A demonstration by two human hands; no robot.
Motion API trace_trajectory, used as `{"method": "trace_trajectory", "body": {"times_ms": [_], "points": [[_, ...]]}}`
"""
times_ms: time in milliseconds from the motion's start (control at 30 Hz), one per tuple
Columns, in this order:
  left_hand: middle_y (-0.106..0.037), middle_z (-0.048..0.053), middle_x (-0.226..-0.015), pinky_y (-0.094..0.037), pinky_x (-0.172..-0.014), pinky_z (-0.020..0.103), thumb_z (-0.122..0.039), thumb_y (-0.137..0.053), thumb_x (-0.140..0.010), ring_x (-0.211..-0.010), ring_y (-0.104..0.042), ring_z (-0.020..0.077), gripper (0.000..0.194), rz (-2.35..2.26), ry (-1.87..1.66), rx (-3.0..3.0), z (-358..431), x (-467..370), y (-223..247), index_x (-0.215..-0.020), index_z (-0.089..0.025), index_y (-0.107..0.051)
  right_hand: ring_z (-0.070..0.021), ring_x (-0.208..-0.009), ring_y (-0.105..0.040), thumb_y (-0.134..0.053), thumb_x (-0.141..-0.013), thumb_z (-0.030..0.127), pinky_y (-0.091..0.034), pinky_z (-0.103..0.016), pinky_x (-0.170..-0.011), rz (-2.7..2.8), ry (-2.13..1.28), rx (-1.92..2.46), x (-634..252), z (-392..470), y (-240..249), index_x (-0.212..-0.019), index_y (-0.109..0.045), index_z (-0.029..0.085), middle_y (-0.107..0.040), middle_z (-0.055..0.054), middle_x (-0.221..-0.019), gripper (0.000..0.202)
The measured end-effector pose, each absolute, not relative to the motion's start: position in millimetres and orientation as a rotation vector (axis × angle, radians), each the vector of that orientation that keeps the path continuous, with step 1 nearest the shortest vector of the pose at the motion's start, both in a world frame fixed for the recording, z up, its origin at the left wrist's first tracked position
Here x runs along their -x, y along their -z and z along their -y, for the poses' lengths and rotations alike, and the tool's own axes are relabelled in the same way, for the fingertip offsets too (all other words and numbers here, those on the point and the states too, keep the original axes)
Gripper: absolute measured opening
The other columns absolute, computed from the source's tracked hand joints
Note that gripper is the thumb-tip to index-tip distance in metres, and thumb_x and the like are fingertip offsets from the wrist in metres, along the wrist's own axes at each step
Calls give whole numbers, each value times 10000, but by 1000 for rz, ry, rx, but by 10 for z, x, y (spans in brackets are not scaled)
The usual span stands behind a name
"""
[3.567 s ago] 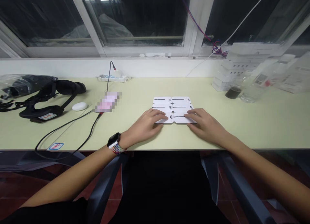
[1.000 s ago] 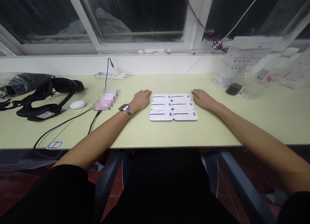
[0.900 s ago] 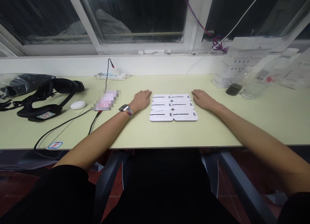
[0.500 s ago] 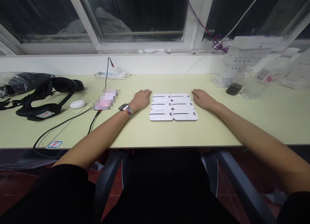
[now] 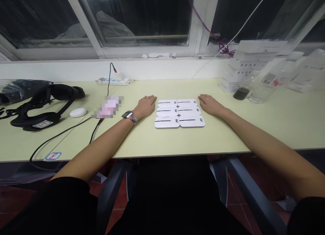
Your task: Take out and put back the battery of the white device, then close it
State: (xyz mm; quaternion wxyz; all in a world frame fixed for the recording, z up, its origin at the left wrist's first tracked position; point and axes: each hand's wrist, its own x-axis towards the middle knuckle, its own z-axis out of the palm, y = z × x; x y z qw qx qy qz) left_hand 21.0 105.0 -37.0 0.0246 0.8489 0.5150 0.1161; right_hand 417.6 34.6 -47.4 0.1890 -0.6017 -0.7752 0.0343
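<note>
Several white cards with rounded corners (image 5: 167, 122) lie flat on the pale table (image 5: 142, 140) in two columns, edges close together. Each bears a black line and a zigzag mark like a W at its right end. Just left of them my left hand (image 5: 145, 106) rests palm down on the tabletop, fingers stretched out and holding nothing. A watch with a woven band (image 5: 130, 116) is on that wrist. On the cards' other side lies my right hand (image 5: 209, 103), also flat and with nothing in it. Neither hand visibly touches a card.
To the left are a black headset (image 5: 38, 118), a white oval case (image 5: 78, 112), a blurred-out phone-like object (image 5: 109, 107) with a cable, and a power strip (image 5: 114, 81). At right stand stacked white boxes (image 5: 250, 64), a cup of dark liquid (image 5: 241, 92) and a clear bottle (image 5: 261, 92).
The view has shifted slightly, so everything sits a little further left in the picture. Both hands and the cards keep their places on the table.
</note>
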Motion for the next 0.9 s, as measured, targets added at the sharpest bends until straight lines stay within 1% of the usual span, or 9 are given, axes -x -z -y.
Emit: {"method": "trace_trajectory", "body": {"times_ms": [167, 333, 500, 600, 667, 767, 833, 900], "points": [[-494, 72, -1708, -306, -1304, 605, -348, -355, -1048, -1572, -424, 362, 596, -1584, -366, -2625, -1053, -203, 372, -1621, -266, -496, -377, -1464, -549, -405, -1074, 310, -422, -592, -1252, 2178, -110, 1699, -4168, -339, 468, -1470, -618, 177, -642, -182, -1524, 469], [-484, 85, -1713, -309, -1302, 609, -357, -344, -1047, -1575, -414, 369, 599, -1594, -363, -2614, -1048, -207, 372, -1615, -248, -501, -377, -1496, -519, -380, -1081, 302, -398, -572, -1272, 2180, -115, 1712, -4163, -338, 466, -1467, -610, 123, -602, -215, -1565, 484], [-479, 87, -1714, -309, -1303, 608, -367, -353, -1039, -1575, -411, 374, 601, -1597, -369, -2602, -1048, -210, 373, -1609, -253, -508, -368, -1499, -520, -383, -1079, 298, -404, -582, -1270, 2175, -119, 1714, -4158, -326, 457, -1474, -606, 171, -616, -180, -1561, 471], [-485, 78, -1711, -320, -1291, 628, -359, -371, -1032, -1575, -411, 380, 604, -1588, -376, -2601, -1052, -207, 375, -1615, -275, -503, -380, -1508, -509, -388, -1072, 295, -395, -588, -1276, 2162, -119, 1721, -4136, -310, 441, -1458, -617, 156, -605, -190, -1571, 470], [-483, 81, -1714, -312, -1293, 638, -350, -378, -1028, -1581, -405, 385, 612, -1582, -380, -2601, -1056, -205, 378, -1622, -271, -500, -379, -1491, -525, -395, -1065, 289, -407, -577, -1268, 2152, -118, 1724, -4114, -293, 423, -1431, -637, 153, -625, -189, -1545, 460], [-486, 84, -1713, -295, -1299, 646, -339, -387, -1018, -1589, -394, 386, 630, -1575, -384, -2599, -1060, -206, 381, -1636, -267, -488, -379, -1377, -613, -434, -1043, 284, -490, -578, -1188, 2111, -118, 1735, -4075, -237, 367, -1378, -674, 187, -710, -171, -1417, 423], [-501, 75, -1703, -293, -1298, 645, -332, -394, -1012, -1585, -398, 380, 637, -1573, -387, -2600, -1055, -212, 382, -1642, -280, -480, -402, -1271, -668, -454, -1030, 290, -553, -600, -1082, 2039, -107, 1772, -4035, -158, 295, -1402, -660, 175, -745, -193, -1337, 441], [-510, 69, -1696, -297, -1299, 626, -327, -382, -1018, -1577, -408, 369, 628, -1575, -391, -2605, -1042, -222, 381, -1635, -281, -485, -411, -1185, -702, -451, -1029, 295, -587, -598, -987, 1942, -89, 1786, -3966, -29, 197, -1448, -631, 156, -756, -211, -1307, 476]]}}
